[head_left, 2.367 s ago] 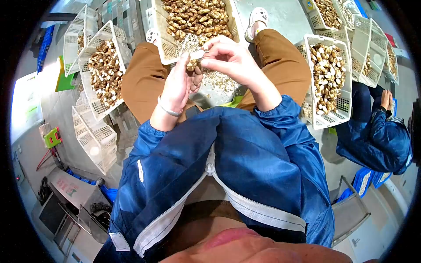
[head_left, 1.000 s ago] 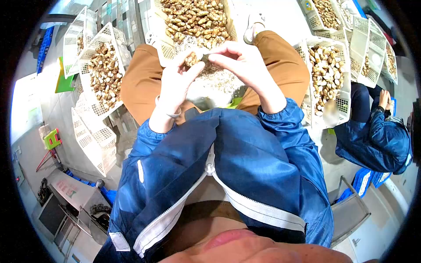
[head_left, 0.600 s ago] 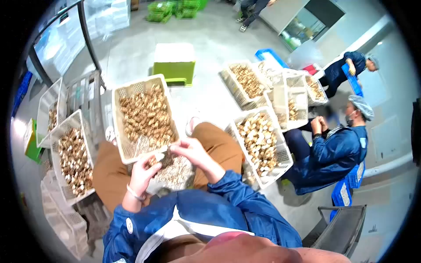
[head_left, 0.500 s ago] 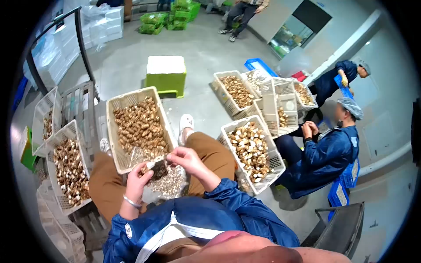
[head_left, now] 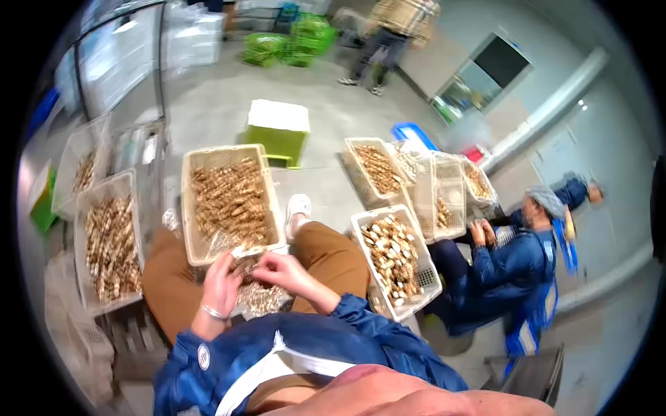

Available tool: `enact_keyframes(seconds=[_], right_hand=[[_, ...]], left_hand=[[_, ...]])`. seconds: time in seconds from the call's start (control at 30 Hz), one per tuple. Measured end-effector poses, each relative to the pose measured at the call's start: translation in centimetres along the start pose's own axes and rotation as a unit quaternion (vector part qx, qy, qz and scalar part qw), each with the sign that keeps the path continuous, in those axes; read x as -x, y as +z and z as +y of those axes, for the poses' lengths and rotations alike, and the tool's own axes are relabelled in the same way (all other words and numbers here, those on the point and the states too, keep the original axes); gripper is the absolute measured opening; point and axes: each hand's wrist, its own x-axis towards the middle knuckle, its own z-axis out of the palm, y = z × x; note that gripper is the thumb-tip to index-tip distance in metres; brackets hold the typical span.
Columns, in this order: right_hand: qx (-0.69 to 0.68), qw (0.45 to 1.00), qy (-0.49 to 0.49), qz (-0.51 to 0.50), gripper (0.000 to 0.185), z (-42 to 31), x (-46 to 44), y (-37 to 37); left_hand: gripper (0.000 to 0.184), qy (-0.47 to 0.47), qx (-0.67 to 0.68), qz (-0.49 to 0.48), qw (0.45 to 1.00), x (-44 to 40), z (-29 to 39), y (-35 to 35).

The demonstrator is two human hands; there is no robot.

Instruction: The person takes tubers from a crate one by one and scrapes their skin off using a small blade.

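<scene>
My left hand [head_left: 220, 288] is closed in a blurred grip around a brown-and-white mushroom [head_left: 240, 251], whose pale end shows at the fingertips. Just to its right, my right hand [head_left: 284, 273] has its fingers pinched together; anything between them is too small or blurred to name. Below both hands, a heap of pale and brown scraps [head_left: 260, 298] lies between my thighs. Directly ahead of my hands is a cream crate [head_left: 272, 191] full of brown mushrooms [head_left: 230, 197], with clear plastic at its near end.
A white crate [head_left: 428, 281] of mushrooms stands to my right, another crate [head_left: 132, 191] to my left. Beyond is a green stool [head_left: 274, 144] with a white top. A co-worker [head_left: 510, 277] sits at right; further crates [head_left: 399, 197] stand nearby.
The whole view has shifted and blurred with head movement. Both hands stay close together over the scraps, and the right hand has drawn slightly lower, its fingers more curled.
</scene>
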Motion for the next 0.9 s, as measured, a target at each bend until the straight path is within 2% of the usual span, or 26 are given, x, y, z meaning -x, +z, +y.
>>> enact_keyframes(seconds=[0.03,0.13,0.17,0.2,0.23,0.3,0.37,0.43,0.53,0.83,0.9], right_hand=[[-0.083,0.995,0.054,-0.035,0.018,0.5,-0.2,0.2],[-0.045,0.99,0.133,0.007,0.015,-0.9,-0.2,0.7],[-0.137,0.983,0.126,-0.001,0.015,0.2,-0.3,1.0],[-0.083,0.988,0.128,0.003,0.014,-0.3,-0.7,1.1],[-0.089,0.986,0.141,-0.017,0.012,0.1,-1.0,1.7],[-0.149,0.976,0.155,-0.047,0.016,0.6,-0.9,2.5],[-0.181,0.967,0.165,-0.069,0.019,1.0,-1.3,4.2],[-0.178,0.965,0.161,-0.11,0.019,0.3,-1.1,5.6],[-0.178,0.962,0.157,-0.132,0.017,-0.5,-1.6,6.2],[-0.19,0.959,0.151,-0.145,0.014,1.0,-1.5,5.3],[-0.233,0.955,0.149,-0.112,0.014,0.2,-1.2,5.1]], left_hand=[[0.03,0.007,0.009,-0.043,0.999,0.4,0.0,-0.4],[0.027,-0.002,-0.018,-0.033,0.999,1.0,0.0,0.5],[0.027,0.011,-0.014,-0.018,1.0,1.3,-0.1,0.6],[0.028,0.024,-0.019,-0.004,1.0,1.4,-0.1,0.6],[0.031,0.036,-0.014,-0.025,0.999,1.8,-0.1,-0.3],[0.03,0.076,-0.038,0.003,0.996,2.7,-0.2,-0.6],[0.029,0.164,-0.11,0.007,0.98,3.3,-0.2,-2.1],[0.03,0.139,-0.045,0.044,0.988,5.9,1.1,-1.5],[0.029,0.154,-0.003,0.077,0.985,6.0,1.2,-1.7],[0.025,0.133,0.016,0.044,0.99,4.9,-0.1,-3.0],[0.022,0.087,0.056,0.045,0.994,4.9,0.2,-2.2]])
